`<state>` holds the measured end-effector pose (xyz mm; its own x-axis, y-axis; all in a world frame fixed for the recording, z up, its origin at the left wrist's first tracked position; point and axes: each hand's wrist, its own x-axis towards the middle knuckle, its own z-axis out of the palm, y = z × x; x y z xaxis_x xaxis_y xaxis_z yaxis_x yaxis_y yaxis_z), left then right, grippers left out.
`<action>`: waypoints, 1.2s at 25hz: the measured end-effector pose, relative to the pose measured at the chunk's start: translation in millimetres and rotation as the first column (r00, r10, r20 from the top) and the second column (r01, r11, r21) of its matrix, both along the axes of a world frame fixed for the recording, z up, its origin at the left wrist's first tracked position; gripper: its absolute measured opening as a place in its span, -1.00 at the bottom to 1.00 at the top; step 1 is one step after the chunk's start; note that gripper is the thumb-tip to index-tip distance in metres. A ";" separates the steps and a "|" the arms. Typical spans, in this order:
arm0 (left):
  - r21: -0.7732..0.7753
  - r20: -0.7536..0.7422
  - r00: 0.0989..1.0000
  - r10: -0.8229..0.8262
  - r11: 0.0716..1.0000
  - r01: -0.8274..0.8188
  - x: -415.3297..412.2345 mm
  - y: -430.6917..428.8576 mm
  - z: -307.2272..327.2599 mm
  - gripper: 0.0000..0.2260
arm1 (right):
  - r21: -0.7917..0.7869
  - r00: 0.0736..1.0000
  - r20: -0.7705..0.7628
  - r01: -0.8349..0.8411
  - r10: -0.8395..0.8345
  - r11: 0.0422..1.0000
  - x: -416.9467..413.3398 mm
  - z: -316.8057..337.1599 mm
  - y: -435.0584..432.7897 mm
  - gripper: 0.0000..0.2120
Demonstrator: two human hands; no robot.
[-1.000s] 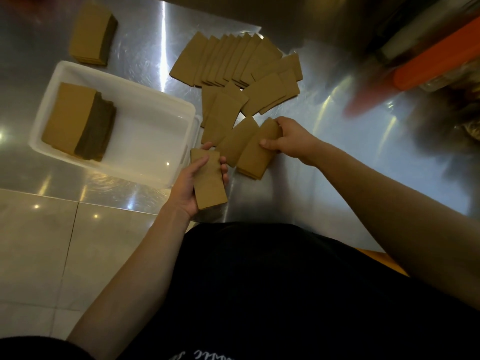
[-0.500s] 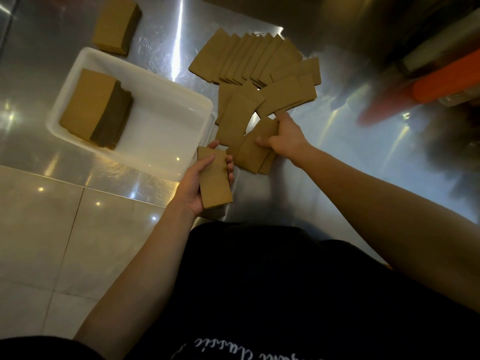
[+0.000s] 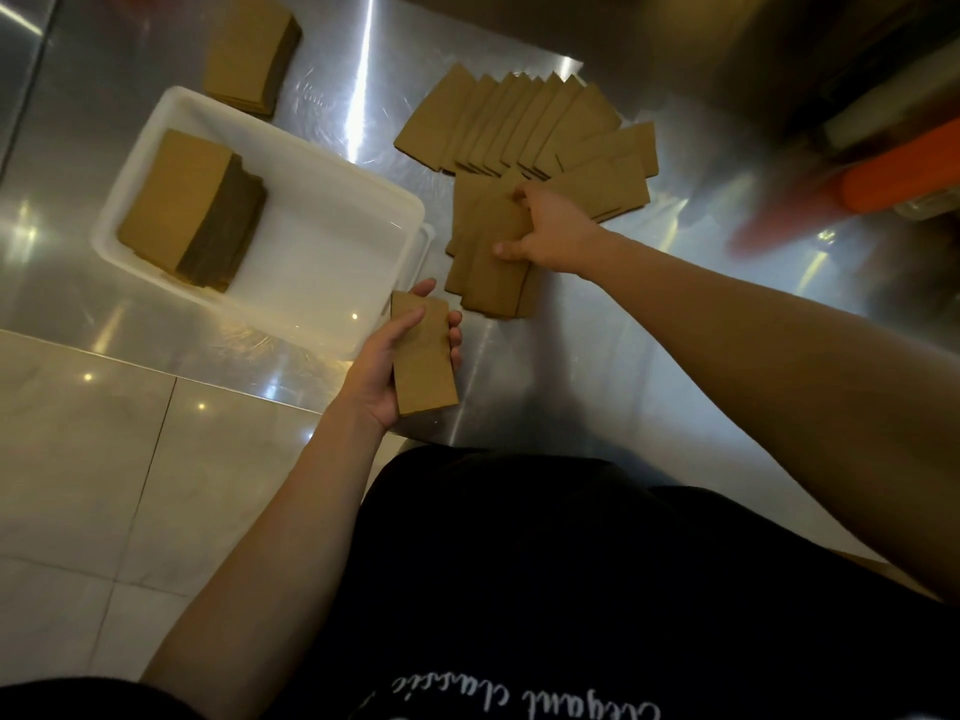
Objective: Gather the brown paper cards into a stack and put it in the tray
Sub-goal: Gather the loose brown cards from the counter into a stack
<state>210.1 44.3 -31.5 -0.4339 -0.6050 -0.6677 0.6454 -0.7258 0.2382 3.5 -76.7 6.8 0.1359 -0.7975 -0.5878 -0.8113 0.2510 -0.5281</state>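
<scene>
My left hand [image 3: 387,363] holds a small stack of brown paper cards [image 3: 423,361] near the steel table's front edge, just right of the white tray [image 3: 332,252]. My right hand [image 3: 553,233] is closed on several overlapping brown cards [image 3: 485,262] lying on the table, thumb on top. Behind it a fan of loose brown cards [image 3: 519,124] spreads across the table. A thick stack of cards [image 3: 192,207] rests in the tray's left half.
Another stack of brown cards [image 3: 249,57] lies on the steel table [image 3: 649,324] behind the tray. An orange object [image 3: 904,171] and blurred clutter sit at the right. Tiled floor [image 3: 88,459] shows left of the table's front edge.
My right hand has slid the loose cards together and moved up onto the cards further back. My left hand keeps its stack in the same place. The camera has tilted.
</scene>
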 end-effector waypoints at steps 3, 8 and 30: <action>0.005 0.013 1.000 -0.007 1.000 0.007 3.0 -2.8 -2.5 -0.69 | -0.038 0.994 -0.107 -0.041 0.036 0.998 6.9 -9.6 -4.5 -0.34; 0.003 -0.004 1.000 0.001 1.000 -0.001 2.0 -2.3 -5.3 -0.69 | 0.043 0.990 0.039 0.134 -0.136 0.990 -10.0 -14.4 2.1 -0.40; 0.000 0.104 0.943 -0.316 0.948 0.318 -40.6 -19.2 6.3 -0.67 | -0.147 0.977 0.135 -0.145 0.165 0.978 -10.0 15.6 56.4 -0.51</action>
<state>169.5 25.1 -25.2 -0.5360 -0.4585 -0.7088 0.3543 -0.8843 0.3040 -6.6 -20.3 22.4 0.3406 -0.8306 -0.4405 -0.7462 0.0462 -0.6641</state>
